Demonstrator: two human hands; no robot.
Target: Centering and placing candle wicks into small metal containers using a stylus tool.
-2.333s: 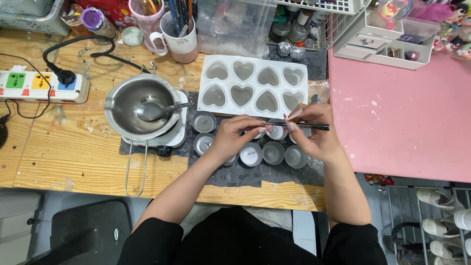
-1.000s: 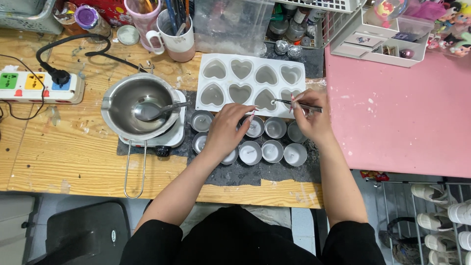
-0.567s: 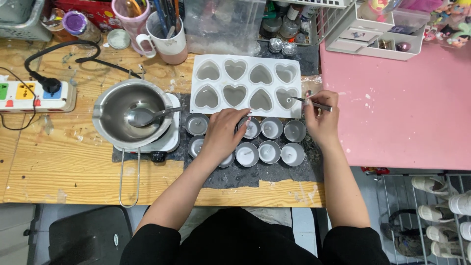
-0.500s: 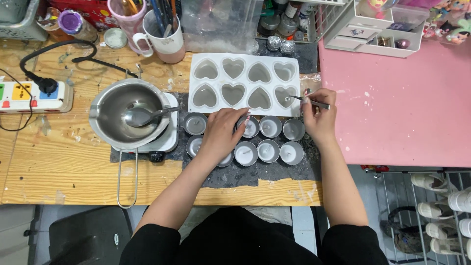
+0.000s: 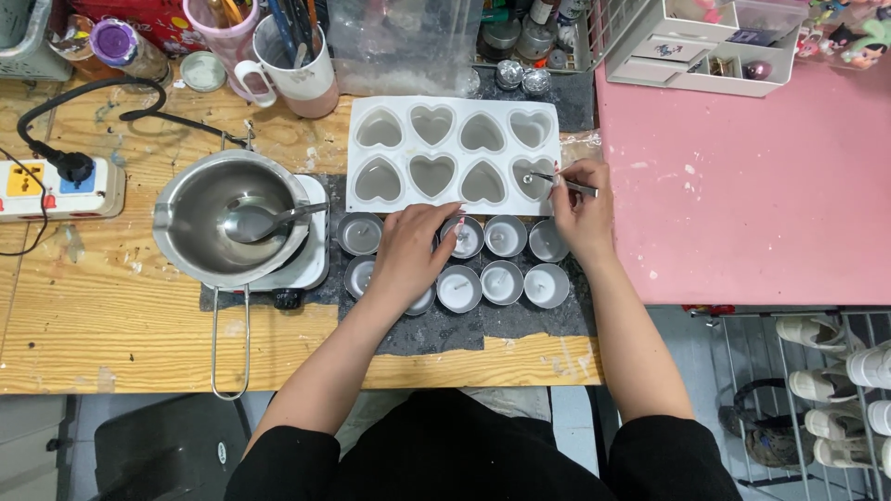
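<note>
My right hand (image 5: 580, 209) grips thin metal tweezers (image 5: 561, 183), their tip over the lower right cavity of a white heart-shaped mould tray (image 5: 452, 111). My left hand (image 5: 413, 255) rests flat on several small round metal cups (image 5: 506, 281) set in two rows on a dark mat (image 5: 464, 327). Its fingertips touch one cup with white filling (image 5: 461, 237). Some cups hold white wax with a wick.
A steel pot (image 5: 227, 223) with a spoon sits on a small hot plate at the left. A power strip (image 5: 56, 188) lies at the far left. Mugs with tools (image 5: 297, 56) stand at the back. A pink table (image 5: 742, 186) with a white organiser (image 5: 715, 42) is on the right.
My right hand has carried the tweezers from the cups up to the mould's lower right heart. The left hand stays on the cups. The view has shifted slightly.
</note>
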